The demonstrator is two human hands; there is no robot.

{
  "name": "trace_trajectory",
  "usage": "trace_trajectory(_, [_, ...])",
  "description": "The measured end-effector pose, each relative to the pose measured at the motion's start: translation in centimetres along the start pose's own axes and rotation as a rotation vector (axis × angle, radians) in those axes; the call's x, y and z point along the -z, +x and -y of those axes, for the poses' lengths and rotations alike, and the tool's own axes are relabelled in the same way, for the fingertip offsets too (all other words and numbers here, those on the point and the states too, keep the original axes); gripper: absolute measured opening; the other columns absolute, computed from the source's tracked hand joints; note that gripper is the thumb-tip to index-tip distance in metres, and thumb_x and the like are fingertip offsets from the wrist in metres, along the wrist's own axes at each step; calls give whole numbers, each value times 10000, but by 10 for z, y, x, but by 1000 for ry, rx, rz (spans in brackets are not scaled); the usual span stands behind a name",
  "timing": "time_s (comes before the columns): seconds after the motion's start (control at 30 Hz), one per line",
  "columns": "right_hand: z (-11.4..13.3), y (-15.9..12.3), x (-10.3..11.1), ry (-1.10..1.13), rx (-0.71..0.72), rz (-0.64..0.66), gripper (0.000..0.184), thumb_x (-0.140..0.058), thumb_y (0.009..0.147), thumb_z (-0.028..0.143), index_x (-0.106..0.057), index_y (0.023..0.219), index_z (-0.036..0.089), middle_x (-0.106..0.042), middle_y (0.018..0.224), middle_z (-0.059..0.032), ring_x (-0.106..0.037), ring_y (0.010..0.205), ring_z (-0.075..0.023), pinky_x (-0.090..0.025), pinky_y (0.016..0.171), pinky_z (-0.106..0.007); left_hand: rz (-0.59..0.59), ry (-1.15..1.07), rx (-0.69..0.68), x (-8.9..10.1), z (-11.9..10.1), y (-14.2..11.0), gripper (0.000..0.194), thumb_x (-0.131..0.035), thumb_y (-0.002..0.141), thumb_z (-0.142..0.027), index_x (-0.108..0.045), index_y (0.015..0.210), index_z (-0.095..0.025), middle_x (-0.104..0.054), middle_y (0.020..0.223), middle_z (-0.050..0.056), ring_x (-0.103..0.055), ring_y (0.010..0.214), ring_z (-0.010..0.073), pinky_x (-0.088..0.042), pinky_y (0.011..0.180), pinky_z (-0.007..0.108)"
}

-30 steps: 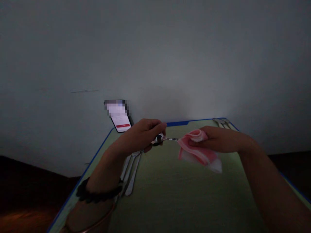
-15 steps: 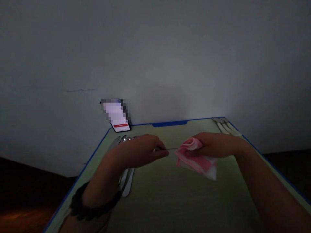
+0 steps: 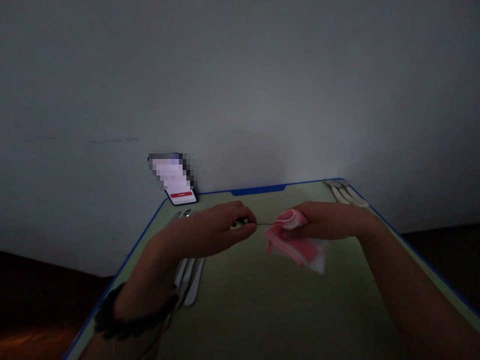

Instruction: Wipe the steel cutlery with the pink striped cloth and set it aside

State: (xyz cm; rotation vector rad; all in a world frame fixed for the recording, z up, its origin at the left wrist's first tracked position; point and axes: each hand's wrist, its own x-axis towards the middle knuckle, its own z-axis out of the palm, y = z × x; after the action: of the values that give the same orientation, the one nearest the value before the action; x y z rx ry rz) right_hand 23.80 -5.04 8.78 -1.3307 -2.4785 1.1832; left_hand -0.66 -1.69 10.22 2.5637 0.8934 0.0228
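My left hand [image 3: 210, 230] is closed, thumb and fingers pinching one end of a thin metal piece of cutlery [image 3: 262, 224]. Only a narrow stretch of it shows between the hands, so its kind is hidden. A pink and white cloth [image 3: 300, 248] is gripped in my right hand [image 3: 330, 219], bunched at the other end of the cutlery, with a loose corner hanging down. Below my left forearm lie several metal pieces of cutlery [image 3: 193, 285], their handles pointing towards me, partly covered by the hand and wrist.
Several forks [image 3: 343, 192] lie side by side at the table's far right corner. A lit phone [image 3: 176, 180] leans on the wall [image 3: 240, 90] at the far left corner. The pale green table [image 3: 285, 310] has a blue edge.
The view has shifted slightly, so phone, forks and hands appear a little further left. Both hands keep their grips, with the cloth still around the cutlery's right end.
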Motion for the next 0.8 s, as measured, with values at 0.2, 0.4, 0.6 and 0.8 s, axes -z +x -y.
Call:
trace_trajectory(0.2, [-4, -8, 6, 27, -82, -96, 401, -514, 766, 504, -609, 982, 179, -642, 833, -29, -535, 656, -129, -363, 526, -215, -66, -67, 39, 5, 4, -1, 249, -466, 840, -406, -572, 935, -201, -613, 909, 10, -574, 777, 127, -418, 689, 215])
trace_trajectory(0.4, [6, -6, 9, 131, -34, -163, 439, -520, 741, 547, -631, 966, 187, -636, 835, -31, -520, 662, -130, -372, 545, -224, -19, -67, 0, 4, -1, 3, 173, -463, 821, -305, -586, 854, -187, -602, 798, -13, -546, 689, 109, -387, 617, 201])
trace_trajectory(0.6, [6, -6, 11, 200, -10, -391, 411, -500, 754, 532, -634, 921, 182, -590, 735, -7, -467, 584, -102, -332, 503, -219, 46, -29, -11, 5, -2, 0, 175, -437, 796, -261, -590, 777, -177, -569, 694, -25, -502, 607, 100, -331, 537, 199])
trace_trajectory(0.8, [13, -3, 7, 82, 52, -246, 419, -353, 851, 493, -621, 843, 171, -544, 655, 5, -462, 589, -107, -348, 534, -226, -31, -4, 24, 5, -5, 3, 236, -418, 812, -331, -589, 788, -170, -575, 704, -6, -502, 608, 110, -322, 531, 212])
